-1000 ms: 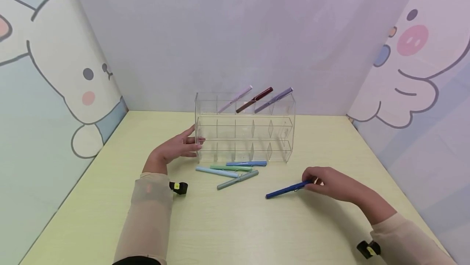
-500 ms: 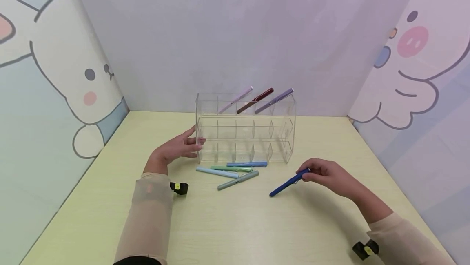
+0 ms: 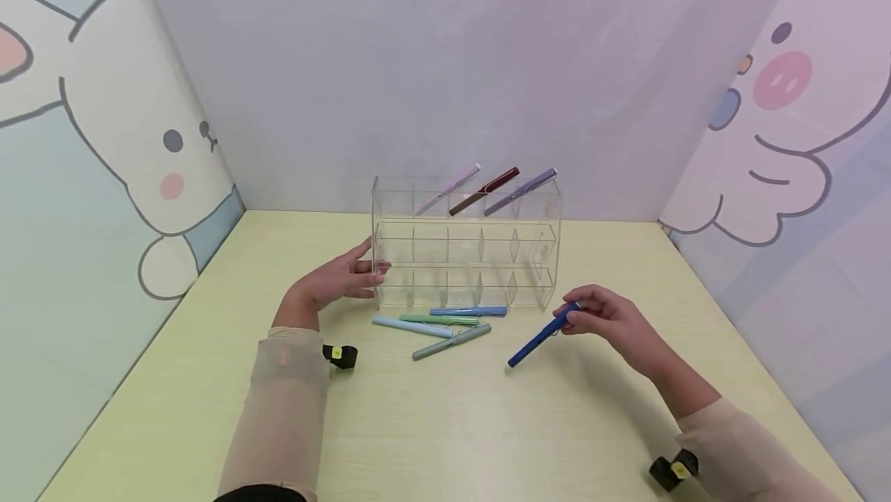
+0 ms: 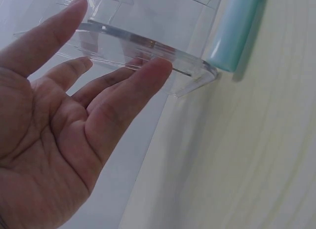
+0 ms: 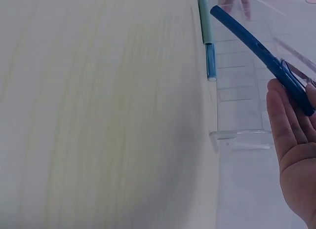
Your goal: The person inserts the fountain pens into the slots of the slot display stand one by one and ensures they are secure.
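A dark blue pen is pinched near its clip end by my right hand, its other end slanting down and left over the table. The right wrist view shows the same blue pen between thumb and fingers. My left hand touches the left side of a clear acrylic pen rack, fingers mostly extended along its end panel. In the left wrist view those fingertips lie at the rack's edge. Across the top tier lean a lilac pen, a dark red pen and a purple pen.
In front of the rack lie a blue pen, a green pen, a light blue pen and a grey-green pen. A plain backdrop rises behind the table, with cartoon-printed panels on both sides.
My right hand has moved left and away from me toward the rack, and the dark blue pen has tilted more steeply. The left hand has stayed at the rack's side.
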Motion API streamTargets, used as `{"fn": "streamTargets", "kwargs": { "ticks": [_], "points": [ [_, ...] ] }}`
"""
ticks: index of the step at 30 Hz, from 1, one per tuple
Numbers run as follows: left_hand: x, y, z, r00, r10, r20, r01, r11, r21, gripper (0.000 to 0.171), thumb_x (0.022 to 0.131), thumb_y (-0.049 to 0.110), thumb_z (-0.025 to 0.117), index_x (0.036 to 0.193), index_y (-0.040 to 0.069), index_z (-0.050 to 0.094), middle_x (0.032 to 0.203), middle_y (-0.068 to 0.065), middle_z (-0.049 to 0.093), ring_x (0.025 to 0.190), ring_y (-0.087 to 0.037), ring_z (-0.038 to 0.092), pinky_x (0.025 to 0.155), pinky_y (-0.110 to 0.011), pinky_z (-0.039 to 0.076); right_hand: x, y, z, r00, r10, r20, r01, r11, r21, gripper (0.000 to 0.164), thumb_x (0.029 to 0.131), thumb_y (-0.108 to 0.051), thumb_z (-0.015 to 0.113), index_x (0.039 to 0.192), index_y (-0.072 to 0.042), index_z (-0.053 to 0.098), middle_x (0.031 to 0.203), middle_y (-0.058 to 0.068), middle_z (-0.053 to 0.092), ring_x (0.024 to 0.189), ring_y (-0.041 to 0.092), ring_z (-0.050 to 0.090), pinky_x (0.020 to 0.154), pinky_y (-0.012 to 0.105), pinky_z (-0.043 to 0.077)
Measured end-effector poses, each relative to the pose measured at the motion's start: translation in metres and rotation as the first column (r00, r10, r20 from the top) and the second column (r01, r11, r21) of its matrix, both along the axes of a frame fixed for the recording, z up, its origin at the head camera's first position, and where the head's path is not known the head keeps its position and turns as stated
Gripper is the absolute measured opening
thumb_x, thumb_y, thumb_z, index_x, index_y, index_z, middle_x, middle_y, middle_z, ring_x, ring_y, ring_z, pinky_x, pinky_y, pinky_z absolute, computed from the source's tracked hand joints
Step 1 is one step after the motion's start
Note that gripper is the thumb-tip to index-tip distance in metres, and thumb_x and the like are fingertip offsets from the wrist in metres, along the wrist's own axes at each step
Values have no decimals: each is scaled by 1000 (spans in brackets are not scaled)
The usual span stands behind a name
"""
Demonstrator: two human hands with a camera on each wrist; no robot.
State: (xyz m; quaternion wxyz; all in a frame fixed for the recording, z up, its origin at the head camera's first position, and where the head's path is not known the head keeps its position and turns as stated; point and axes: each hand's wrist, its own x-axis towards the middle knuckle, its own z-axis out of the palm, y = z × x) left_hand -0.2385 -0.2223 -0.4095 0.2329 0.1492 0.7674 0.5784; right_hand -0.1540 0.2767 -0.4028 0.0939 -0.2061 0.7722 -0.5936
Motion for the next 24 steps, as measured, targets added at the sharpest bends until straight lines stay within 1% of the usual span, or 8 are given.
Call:
{"fn": "streamTargets", "kwargs": {
  "ticks": [3, 5, 8, 12, 17, 20, 24],
  "points": [
    [0, 0, 0, 1000, 4, 2, -4, 1000, -5, 88, 97, 26, 63, 157, 43, 1, 154, -14, 39, 139, -33, 44, 104, -48, 48, -7, -6, -3, 1000, -23, -21, 21, 997, -68, 33, 100, -14, 58, 129, 0, 49, 115, 14, 71, 99, 32, 71, 89, 35, 58],
    [1, -1, 1, 1000, 2, 1, -2, 1000, -10, 89, 97, 27, 64, 157, 43, 0, 154, -14, 39, 139, -32, 44, 104, -48, 48, -11, -12, -4, 999, -37, -34, 32, 992, -124, 31, 100, -12, 57, 129, -3, 49, 115, 14, 71, 98, 29, 72, 88, 36, 58],
    [2, -1, 1, 1000, -1, -2, 1, 1000, -18, 92, 96, 29, 65, 157, 38, -3, 155, -13, 39, 138, -32, 45, 105, -47, 48, -19, -21, -1, 997, -52, -54, 39, 975, -221, 28, 100, -9, 56, 127, -3, 49, 114, 14, 71, 97, 25, 73, 87, 39, 58],
    [3, -1, 1, 1000, 0, -3, 0, 1000, -18, 95, 96, 30, 66, 158, 34, -6, 154, -12, 39, 137, -32, 46, 106, -46, 47, -30, -34, 5, 994, -73, -75, 45, 944, -326, 25, 99, -4, 56, 123, -2, 50, 112, 11, 72, 95, 22, 73, 86, 39, 58],
    [3, -1, 1, 1000, 2, 3, -2, 1000, -17, 94, 96, 29, 65, 158, 36, -5, 154, -11, 40, 138, -31, 45, 105, -46, 47, -43, -52, 13, 990, -99, -99, 52, 918, -394, 24, 98, -1, 56, 122, 0, 50, 110, 9, 73, 94, 21, 73, 87, 41, 57],
    [2, -1, 0, 1000, 9, 9, -9, 1000, -18, 92, 96, 29, 66, 157, 39, -3, 154, -9, 41, 137, -30, 46, 105, -45, 47, -50, -62, 18, 986, -125, -114, 67, 907, -416, 27, 98, -3, 58, 122, 2, 49, 110, 10, 73, 94, 22, 74, 86, 40, 57],
    [1, -1, 0, 1000, 6, 7, -6, 1000, -12, 93, 95, 30, 66, 157, 41, -2, 153, -9, 41, 137, -30, 46, 105, -45, 48, -58, -76, 26, 978, -164, -126, 92, 892, -442, 29, 97, -6, 60, 123, 2, 50, 111, 12, 73, 94, 22, 74, 86, 39, 57]
  ]
}}
